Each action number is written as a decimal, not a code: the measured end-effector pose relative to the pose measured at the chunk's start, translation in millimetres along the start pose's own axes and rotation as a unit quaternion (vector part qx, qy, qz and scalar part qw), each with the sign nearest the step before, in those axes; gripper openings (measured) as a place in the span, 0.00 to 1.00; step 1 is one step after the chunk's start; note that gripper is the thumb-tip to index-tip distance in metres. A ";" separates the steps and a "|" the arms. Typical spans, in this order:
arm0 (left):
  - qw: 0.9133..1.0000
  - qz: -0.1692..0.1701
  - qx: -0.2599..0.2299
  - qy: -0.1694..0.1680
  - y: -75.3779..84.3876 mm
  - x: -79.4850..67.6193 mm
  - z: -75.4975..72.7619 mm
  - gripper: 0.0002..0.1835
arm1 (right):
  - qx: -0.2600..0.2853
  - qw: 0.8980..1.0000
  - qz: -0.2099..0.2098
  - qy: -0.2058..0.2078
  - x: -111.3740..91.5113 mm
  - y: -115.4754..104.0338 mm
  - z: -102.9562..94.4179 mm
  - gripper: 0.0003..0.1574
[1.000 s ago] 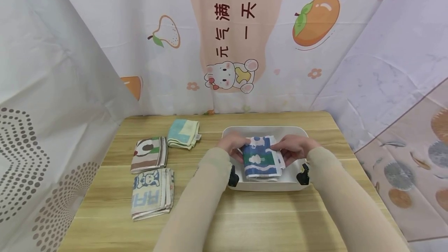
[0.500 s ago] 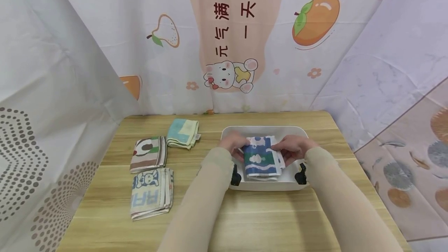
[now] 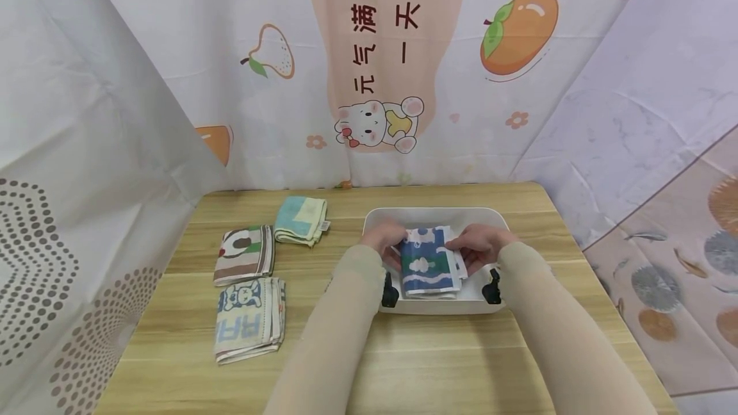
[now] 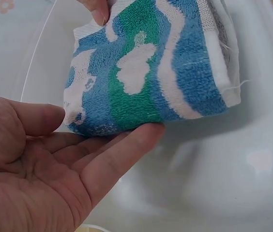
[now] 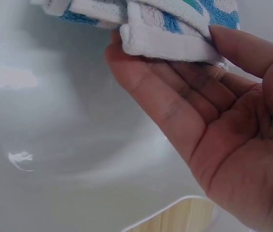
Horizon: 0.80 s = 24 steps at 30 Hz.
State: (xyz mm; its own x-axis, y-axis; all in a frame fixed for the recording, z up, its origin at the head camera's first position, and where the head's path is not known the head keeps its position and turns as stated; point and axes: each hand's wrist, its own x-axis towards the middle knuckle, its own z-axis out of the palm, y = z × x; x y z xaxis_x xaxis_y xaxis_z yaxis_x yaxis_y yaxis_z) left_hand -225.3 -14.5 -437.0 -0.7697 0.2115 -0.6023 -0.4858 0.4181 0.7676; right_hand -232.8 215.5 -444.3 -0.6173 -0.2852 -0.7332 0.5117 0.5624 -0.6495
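A folded blue, green and white hand towel [image 3: 426,261] is held between both hands inside a white plastic basin [image 3: 438,307]. My left hand [image 3: 385,239] grips its left edge; in the left wrist view the fingers [image 4: 122,157] lie beneath the towel and the thumb is at its edge. On the opposite side, my right hand [image 3: 481,242] pinches the layered white border, thumb on top and fingers [image 5: 141,82] underneath, as the right wrist view shows. The towel's underside is hidden in the head view.
Left of the basin, three more folded towels lie on the wooden table [image 3: 438,370]: a teal and yellow one [image 3: 300,219], a brown striped one [image 3: 245,253] and a beige and blue one [image 3: 248,319]. A printed curtain [image 3: 277,127] hangs behind the table.
Both hands keep hold of the towel in the basin. The right forearm has drawn slightly inward, and the towel has shifted very little. The other towels stay put.
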 end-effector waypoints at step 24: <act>0.999 -0.015 0.017 -0.024 -0.7 -11.9 7.1 0.17 | -0.007 1.000 0.026 -0.008 4.3 2.7 5.9 0.20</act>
State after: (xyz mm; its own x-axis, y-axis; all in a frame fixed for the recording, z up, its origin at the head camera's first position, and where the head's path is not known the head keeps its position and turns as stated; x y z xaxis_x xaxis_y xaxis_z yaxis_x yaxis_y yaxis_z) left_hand -212.9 -11.0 -432.0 -0.7335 0.2398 -0.6360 -0.4937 0.4553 0.7410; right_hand -230.6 211.2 -450.5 -0.5801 -0.2683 -0.7691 0.5345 0.5871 -0.6079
